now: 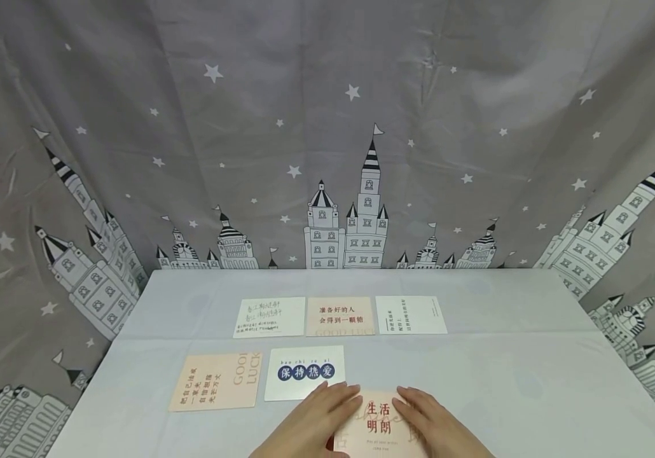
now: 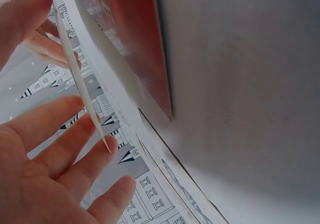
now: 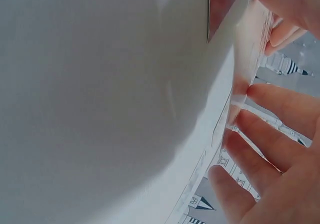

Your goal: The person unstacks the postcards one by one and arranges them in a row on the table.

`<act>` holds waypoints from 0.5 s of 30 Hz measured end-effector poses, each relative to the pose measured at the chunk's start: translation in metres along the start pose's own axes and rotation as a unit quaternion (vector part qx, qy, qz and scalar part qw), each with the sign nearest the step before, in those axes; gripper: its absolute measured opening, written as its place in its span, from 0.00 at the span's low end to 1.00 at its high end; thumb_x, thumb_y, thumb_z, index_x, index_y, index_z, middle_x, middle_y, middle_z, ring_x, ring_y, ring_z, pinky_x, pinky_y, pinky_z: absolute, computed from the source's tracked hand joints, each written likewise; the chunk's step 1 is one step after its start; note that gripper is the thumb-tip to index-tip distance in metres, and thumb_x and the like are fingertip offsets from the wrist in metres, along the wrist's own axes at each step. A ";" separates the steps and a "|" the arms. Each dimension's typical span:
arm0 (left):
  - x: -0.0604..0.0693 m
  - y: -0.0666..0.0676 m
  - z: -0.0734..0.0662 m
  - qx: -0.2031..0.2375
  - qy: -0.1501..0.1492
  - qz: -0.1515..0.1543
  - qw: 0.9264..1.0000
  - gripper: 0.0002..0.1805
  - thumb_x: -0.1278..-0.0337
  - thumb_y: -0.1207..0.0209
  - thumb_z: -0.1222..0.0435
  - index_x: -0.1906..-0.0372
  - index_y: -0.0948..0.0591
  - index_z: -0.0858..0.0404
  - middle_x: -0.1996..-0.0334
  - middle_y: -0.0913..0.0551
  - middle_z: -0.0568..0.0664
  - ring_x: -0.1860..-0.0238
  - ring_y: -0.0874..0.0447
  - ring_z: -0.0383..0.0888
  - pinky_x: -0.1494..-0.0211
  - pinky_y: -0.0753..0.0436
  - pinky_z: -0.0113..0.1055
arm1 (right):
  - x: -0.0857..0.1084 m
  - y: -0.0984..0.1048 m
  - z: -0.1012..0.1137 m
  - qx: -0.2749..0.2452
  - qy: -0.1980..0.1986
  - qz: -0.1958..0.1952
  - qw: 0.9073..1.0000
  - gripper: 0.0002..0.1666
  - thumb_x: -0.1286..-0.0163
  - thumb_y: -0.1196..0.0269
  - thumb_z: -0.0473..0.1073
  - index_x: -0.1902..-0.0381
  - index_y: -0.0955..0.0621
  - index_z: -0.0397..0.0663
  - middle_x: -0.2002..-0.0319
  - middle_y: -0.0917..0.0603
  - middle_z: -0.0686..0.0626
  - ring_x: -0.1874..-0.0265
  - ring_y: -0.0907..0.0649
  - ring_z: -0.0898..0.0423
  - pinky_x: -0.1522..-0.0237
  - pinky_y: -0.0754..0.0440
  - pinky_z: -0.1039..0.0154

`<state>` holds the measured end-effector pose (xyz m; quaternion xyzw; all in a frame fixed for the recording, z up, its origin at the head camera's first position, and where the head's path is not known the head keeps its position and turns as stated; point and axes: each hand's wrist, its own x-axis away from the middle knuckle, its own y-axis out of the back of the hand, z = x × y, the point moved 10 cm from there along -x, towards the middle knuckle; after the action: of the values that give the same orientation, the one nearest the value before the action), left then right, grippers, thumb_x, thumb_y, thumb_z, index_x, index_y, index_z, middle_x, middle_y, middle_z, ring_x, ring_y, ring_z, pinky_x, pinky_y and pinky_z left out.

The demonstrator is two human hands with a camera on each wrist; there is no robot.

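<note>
A pale pink card [image 1: 381, 432] with red Chinese characters is held between both hands at the near middle of the table. My left hand [image 1: 317, 423] grips its left side, fingers along the edge and thumb near the closer corner. On the opposite side my right hand [image 1: 441, 425] holds the right edge with bent fingers. Seen nearly edge-on in the left wrist view, the card [image 2: 80, 79] looks thin and slightly bowed. Whether more cards lie behind it, I cannot tell. A red flat piece [image 2: 142, 39] with a pointed corner shows beyond it, partly cut off.
Just beyond my left hand lies a white card with blue circles [image 1: 306, 374], and left of it a pink card [image 1: 215, 381]. The back row has a handwritten white card [image 1: 270, 317], a pink card [image 1: 341, 316] and a white card [image 1: 411, 315]. A grey castle-print curtain [image 1: 327, 127] hangs behind.
</note>
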<state>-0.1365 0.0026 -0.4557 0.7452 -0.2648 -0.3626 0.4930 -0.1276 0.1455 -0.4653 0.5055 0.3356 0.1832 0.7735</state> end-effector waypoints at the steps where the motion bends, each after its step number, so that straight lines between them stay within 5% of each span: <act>1: -0.002 -0.001 0.001 0.004 0.003 0.006 1.000 0.44 0.55 0.34 0.42 0.36 0.28 0.65 0.35 0.30 0.53 0.36 0.32 0.50 0.33 0.34 0.48 | -0.001 0.000 -0.002 0.002 -0.003 0.005 1.000 0.51 0.47 0.38 0.74 0.39 0.25 0.40 0.38 0.28 0.42 0.43 0.26 0.46 0.53 0.19 0.54; 7: -0.012 -0.007 0.007 0.020 0.033 0.042 0.998 0.45 0.58 0.30 0.48 0.33 0.30 0.62 0.33 0.33 0.50 0.33 0.36 0.48 0.31 0.37 0.48 | -0.006 0.001 -0.014 -0.007 -0.044 0.057 0.997 0.49 0.47 0.34 0.67 0.38 0.26 0.39 0.36 0.30 0.43 0.41 0.28 0.45 0.49 0.21 0.52; 11: -0.019 -0.008 0.009 -0.004 0.034 0.044 0.998 0.44 0.58 0.30 0.47 0.34 0.29 0.62 0.33 0.32 0.49 0.34 0.35 0.47 0.31 0.37 0.48 | -0.006 -0.002 -0.025 -0.035 -0.098 0.112 0.988 0.48 0.50 0.28 0.56 0.34 0.29 0.41 0.32 0.34 0.45 0.36 0.32 0.46 0.42 0.26 0.51; 15: -0.028 -0.008 0.011 -0.036 0.030 0.037 0.998 0.44 0.60 0.30 0.46 0.35 0.28 0.62 0.35 0.30 0.50 0.35 0.33 0.48 0.32 0.36 0.47 | -0.007 0.000 -0.032 -0.035 -0.119 0.124 0.984 0.47 0.52 0.27 0.49 0.34 0.29 0.43 0.31 0.36 0.46 0.35 0.33 0.46 0.40 0.28 0.49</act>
<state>-0.1613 0.0209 -0.4582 0.7274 -0.2642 -0.3305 0.5402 -0.1551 0.1617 -0.4717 0.5342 0.1692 0.2278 0.7963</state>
